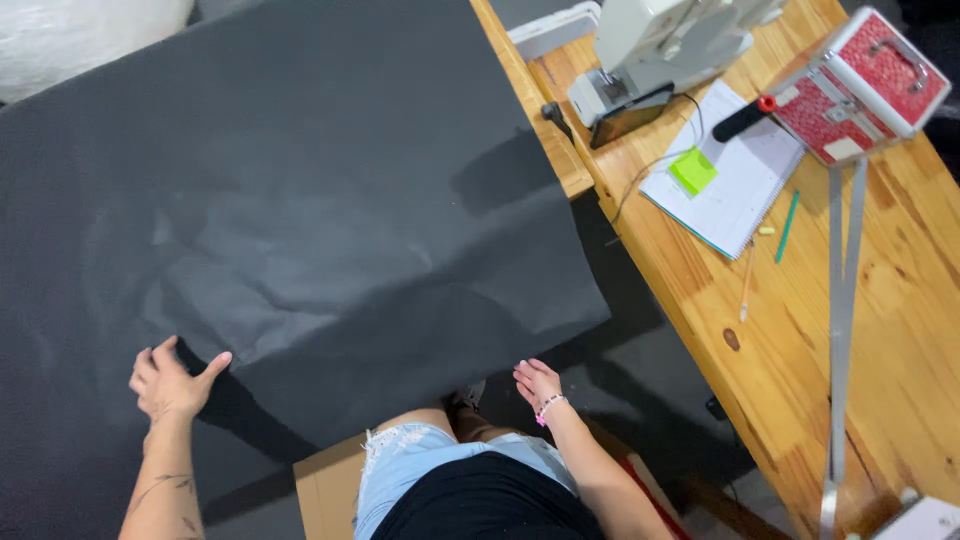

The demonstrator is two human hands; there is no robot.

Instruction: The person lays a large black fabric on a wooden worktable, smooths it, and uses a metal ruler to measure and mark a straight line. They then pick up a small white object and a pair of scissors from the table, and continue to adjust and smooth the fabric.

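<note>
— Two hands on one big sheet of dark grey fabric (300,200); how far along does it look?

— Mostly spread, I'd judge. It lies flat across the left worktop (520,90), but soft creases remain near the middle, and the near corner overhangs toward my knees.

— Where are your hands?

— My left hand (168,382) rests open, fingers spread, on the near edge. My right hand (538,385) sits just below the overhanging edge, fingers loosely open, holding nothing I can see. The sewing machine (660,40) on the wooden bench (900,300) stays well apart.
</note>
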